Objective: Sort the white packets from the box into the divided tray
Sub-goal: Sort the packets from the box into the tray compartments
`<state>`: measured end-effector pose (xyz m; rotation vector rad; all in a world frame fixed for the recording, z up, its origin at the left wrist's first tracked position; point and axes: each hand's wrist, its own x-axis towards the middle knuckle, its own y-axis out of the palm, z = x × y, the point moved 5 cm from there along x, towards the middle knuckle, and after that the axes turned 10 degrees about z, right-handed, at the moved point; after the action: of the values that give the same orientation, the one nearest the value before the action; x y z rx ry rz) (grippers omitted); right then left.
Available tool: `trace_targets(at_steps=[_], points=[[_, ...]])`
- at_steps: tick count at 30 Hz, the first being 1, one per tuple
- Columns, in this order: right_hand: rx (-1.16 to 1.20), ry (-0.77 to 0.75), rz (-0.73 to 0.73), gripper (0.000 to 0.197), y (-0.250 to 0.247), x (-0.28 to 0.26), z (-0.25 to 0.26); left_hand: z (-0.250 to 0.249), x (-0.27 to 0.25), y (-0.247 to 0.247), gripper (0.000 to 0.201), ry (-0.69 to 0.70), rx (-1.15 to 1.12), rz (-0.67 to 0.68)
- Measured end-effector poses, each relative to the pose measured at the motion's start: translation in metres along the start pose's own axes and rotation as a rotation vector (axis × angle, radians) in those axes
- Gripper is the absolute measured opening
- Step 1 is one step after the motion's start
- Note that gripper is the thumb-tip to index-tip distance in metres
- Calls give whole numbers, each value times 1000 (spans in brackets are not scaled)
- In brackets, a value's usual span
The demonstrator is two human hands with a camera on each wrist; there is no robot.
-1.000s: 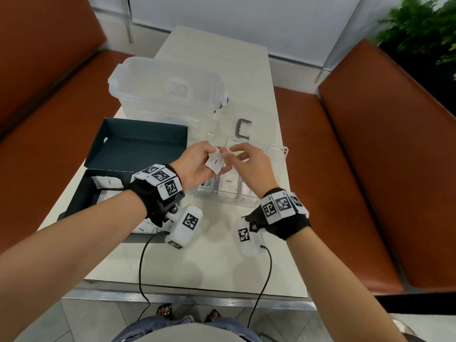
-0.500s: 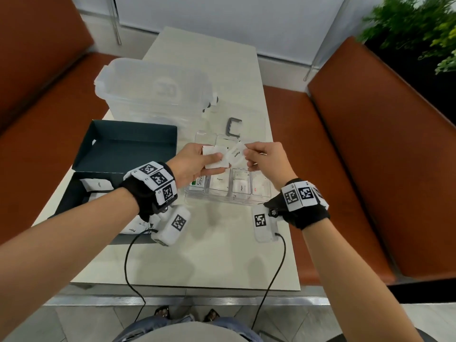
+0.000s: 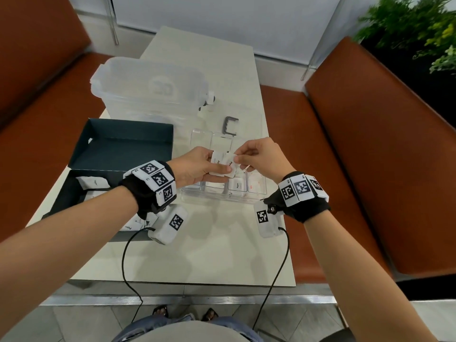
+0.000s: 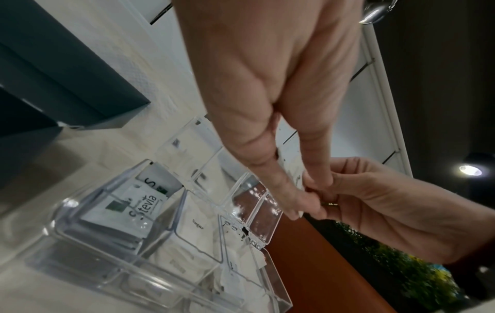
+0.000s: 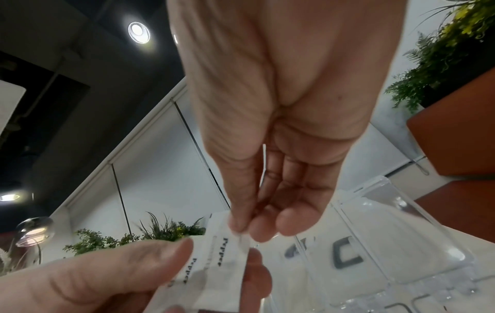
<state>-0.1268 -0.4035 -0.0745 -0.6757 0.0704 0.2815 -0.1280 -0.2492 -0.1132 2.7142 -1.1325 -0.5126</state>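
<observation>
Above the clear divided tray (image 3: 222,199), my left hand (image 3: 221,169) grips a small stack of white packets (image 3: 217,162) between thumb and fingers. My right hand (image 3: 235,159) pinches the top packet (image 3: 230,165) at its edge. In the right wrist view these packets (image 5: 214,264) read "Pepper", with my right hand (image 5: 241,234) on the upper one. The tray (image 4: 69,213) holds stevia packets (image 4: 144,203) in one compartment and a Sugar packet (image 4: 198,227) in the neighbouring one. The dark box (image 3: 56,201) at the left holds more white packets (image 3: 93,182).
A large clear lidded tub (image 3: 148,90) stands behind the box on the pale table (image 3: 209,255). A grey C-shaped clip (image 3: 230,125) lies beyond the tray. Orange benches (image 3: 370,156) flank the table on both sides. Cables hang from both wrists over the table's near edge.
My hands have drawn closer over the tray, so the packets now overlap. The right hand pinches the top packet of the left hand's stack.
</observation>
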Motion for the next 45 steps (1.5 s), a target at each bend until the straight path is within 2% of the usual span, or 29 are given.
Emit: trace_targets(at_steps=[8, 14, 18, 22, 24, 27, 30, 32, 38, 45], points=[[92, -21, 1, 26, 11, -3, -1, 6, 4, 10, 32, -26, 93, 40], [25, -24, 1, 14, 14, -3, -3, 12, 9, 19, 13, -45, 150, 55], [-66, -43, -6, 8, 11, -3, 0, 10, 14, 23, 22, -68, 121, -10], [-97, -41, 4, 4, -1, 1, 5, 1, 19, 25, 14, -61, 106, -47], [-104, -50, -68, 4, -16, 3, 5, -5, 21, 22, 11, -48, 146, -100], [-160, -33, -181, 4, -32, 5, -4, -10, 22, 6, 27, -62, 347, -223], [-281, 47, -88, 7, -22, 8, -22, -7, 20, -4, 26, -61, 536, -252], [-353, 99, -21, 9, -9, 12, -34, -2, 18, -7, 25, -62, 580, -265], [-386, 210, 97, 9, 14, 27, -53, 7, 16, -10, 23, -71, 531, -287], [-421, 222, 172, 11, 23, 35, -57, 14, 10, -16, 17, -84, 441, -310]])
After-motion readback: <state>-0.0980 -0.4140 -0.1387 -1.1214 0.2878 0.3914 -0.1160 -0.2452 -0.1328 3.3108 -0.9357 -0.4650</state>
